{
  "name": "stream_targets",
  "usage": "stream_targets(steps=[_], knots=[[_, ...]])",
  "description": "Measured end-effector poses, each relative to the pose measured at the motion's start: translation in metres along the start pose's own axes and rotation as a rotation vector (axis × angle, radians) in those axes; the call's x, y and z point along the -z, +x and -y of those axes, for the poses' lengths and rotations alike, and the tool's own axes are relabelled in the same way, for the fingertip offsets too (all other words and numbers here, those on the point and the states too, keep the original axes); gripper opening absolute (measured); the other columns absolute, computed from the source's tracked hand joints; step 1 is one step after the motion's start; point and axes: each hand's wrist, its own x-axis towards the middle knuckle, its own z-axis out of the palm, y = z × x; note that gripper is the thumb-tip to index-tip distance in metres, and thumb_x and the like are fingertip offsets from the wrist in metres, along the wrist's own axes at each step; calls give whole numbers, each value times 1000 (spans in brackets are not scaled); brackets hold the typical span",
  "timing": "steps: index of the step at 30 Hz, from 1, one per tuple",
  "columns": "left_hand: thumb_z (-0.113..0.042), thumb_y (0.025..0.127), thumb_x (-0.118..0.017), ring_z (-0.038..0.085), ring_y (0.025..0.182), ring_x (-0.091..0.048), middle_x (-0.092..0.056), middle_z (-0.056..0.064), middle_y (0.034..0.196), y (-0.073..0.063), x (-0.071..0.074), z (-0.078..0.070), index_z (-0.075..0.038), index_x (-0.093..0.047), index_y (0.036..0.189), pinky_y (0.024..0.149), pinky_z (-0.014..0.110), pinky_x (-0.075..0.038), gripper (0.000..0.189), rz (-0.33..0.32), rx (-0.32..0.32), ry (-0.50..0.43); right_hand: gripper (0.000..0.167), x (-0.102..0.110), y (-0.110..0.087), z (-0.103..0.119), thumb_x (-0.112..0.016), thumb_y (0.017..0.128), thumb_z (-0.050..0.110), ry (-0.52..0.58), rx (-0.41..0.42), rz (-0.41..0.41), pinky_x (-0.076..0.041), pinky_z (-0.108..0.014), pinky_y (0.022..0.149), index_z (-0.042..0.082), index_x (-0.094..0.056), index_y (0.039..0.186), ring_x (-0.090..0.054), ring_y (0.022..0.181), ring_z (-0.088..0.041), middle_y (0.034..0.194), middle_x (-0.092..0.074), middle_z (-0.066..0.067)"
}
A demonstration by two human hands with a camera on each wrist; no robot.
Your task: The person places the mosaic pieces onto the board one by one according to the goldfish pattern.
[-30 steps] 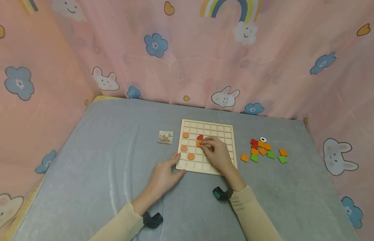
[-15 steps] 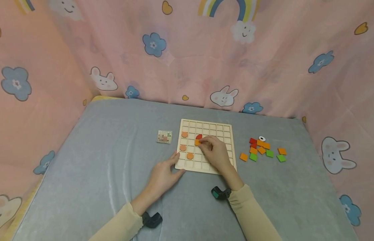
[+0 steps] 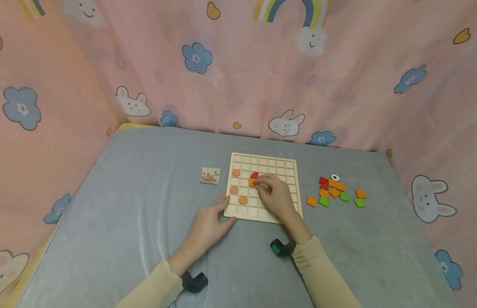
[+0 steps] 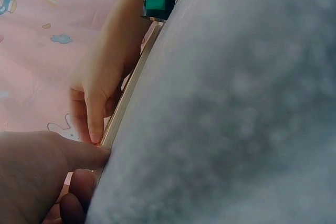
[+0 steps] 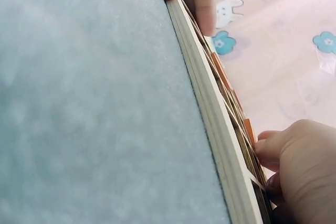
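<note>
A pale wooden grid board (image 3: pixel 285 169) lies on the grey cloth. My left hand (image 3: pixel 208 222) holds its near left corner, thumb against the front edge and fingers at the left side. Over the board's middle, my right hand (image 3: pixel 278 196) pinches an orange square tile (image 3: pixel 251 183) at one of the cells; the fingertips partly cover it. Just behind that tile sits a red rounded tile (image 3: pixel 254 175). Orange discs occupy cells on the left: one disc (image 3: pixel 236 172) farther back, another disc (image 3: pixel 234 189) by the left edge, a third disc (image 3: pixel 243 200) nearer the front.
Left of the board lies a small pattern card (image 3: pixel 210 176). To the right are scattered loose tiles: orange tiles (image 3: pixel 311 201), green tiles (image 3: pixel 344 196), red tiles (image 3: pixel 323 180) and a white ring-like piece (image 3: pixel 335 177). A pink printed curtain (image 3: pixel 238 85) hangs behind the table.
Both hands stay almost in the same place. The right fingers remain at the orange tile, with only a slight shift in the head view.
</note>
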Motion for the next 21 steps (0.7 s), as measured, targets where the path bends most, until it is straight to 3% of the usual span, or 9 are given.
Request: stream_targets(steps=[4,7,12,21], knots=[[-26,90,-85,38,137,-57,-57,18,151,0,-1,2,-2,-62,147,108,51,-53,65,-4,-11,1,9,0,0,1,-78,95,6,-17,45,10,-58,-39,70,4,-82,103,-70,80,-24,118,-75,-12],[-25,90,-86,38,137,-57,-57,18,151,0,-1,2,-2,-62,147,106,52,-54,65,-7,-14,3,9,0,1,2,-78,96,7,-32,75,34,-61,-42,75,5,-82,104,-73,90,-26,121,-75,-11],[-24,90,-85,39,135,-59,-58,19,150,0,-1,2,-1,-62,146,105,52,-54,65,-14,-19,4,8,0,1,2,-78,97,8,-63,88,55,-58,-39,71,7,-82,104,-71,83,-22,121,-75,-9],[-24,90,-86,40,134,-60,-60,19,148,0,-2,3,-1,-63,145,103,52,-55,64,-22,-35,13,10,2,0,4,-73,100,6,-97,40,79,-55,-37,71,7,-81,105,-68,84,-21,122,-74,-9]])
